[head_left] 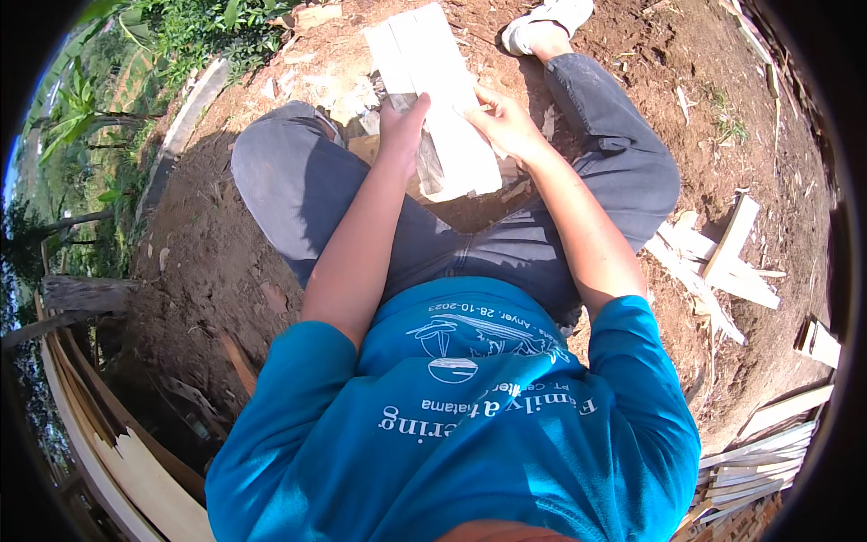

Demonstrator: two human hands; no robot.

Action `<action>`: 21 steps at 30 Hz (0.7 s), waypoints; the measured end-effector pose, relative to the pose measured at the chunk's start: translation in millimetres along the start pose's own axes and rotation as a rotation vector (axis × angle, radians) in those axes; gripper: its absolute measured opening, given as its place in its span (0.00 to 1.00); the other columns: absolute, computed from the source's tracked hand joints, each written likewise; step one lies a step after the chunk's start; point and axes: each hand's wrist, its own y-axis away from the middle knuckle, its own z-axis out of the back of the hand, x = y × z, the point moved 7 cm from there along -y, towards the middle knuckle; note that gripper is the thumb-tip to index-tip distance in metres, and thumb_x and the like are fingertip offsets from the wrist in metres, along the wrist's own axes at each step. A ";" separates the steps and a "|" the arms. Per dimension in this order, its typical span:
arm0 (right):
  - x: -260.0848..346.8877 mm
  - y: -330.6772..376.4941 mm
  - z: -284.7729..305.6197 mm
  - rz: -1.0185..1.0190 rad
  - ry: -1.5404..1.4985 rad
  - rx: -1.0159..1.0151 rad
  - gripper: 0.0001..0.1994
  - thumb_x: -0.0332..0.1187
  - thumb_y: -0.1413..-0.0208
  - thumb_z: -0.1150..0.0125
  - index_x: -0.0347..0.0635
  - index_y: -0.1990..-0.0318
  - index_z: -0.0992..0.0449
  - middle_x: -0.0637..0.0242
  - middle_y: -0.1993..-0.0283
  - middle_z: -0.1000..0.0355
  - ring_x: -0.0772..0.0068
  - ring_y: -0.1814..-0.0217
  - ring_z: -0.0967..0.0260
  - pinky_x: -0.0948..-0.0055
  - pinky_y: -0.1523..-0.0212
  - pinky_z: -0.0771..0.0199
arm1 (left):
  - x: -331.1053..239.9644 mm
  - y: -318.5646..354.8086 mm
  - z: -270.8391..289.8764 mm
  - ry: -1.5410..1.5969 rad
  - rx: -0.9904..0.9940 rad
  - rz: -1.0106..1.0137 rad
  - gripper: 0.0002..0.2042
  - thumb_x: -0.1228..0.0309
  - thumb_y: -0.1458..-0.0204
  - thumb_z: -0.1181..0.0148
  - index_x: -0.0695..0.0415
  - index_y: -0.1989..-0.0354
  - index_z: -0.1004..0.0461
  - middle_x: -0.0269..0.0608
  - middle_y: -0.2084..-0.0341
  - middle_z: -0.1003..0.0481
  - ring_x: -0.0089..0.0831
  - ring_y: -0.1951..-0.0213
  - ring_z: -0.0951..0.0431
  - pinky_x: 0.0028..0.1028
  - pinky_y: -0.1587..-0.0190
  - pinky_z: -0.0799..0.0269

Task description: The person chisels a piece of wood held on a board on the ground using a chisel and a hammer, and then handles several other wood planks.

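Note:
A pale wooden board [452,99] is held up in front of me over the ground between my bent legs, its top face washed out by sunlight. My left hand [403,131] grips its left edge, thumb lying on the face and the other fingers hidden behind. On the right edge, my right hand [508,125] is closed with thumb and fingers against the wood. A narrow seam runs along the upper part of the board, and a darker, rougher side shows at lower left. Whether it is one piece or several stacked together I cannot tell.
Split wood offcuts [722,253] lie on the dirt to my right, and stacked slats [763,461] stand at lower right. Long planks [135,479] lie at lower left. Beyond a concrete edge [185,117] at far left, green plants [81,117] grow on lower ground.

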 end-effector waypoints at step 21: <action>-25.9 5.2 2.4 -0.106 -0.045 -0.036 0.20 0.37 0.34 0.42 0.46 0.37 0.26 0.67 0.49 0.22 0.76 0.49 0.26 0.73 0.46 0.26 | 18.3 -4.7 -3.8 -0.068 0.052 0.008 0.17 0.75 0.41 0.41 0.63 0.43 0.33 0.46 0.55 0.22 0.32 0.58 0.17 0.31 0.57 0.19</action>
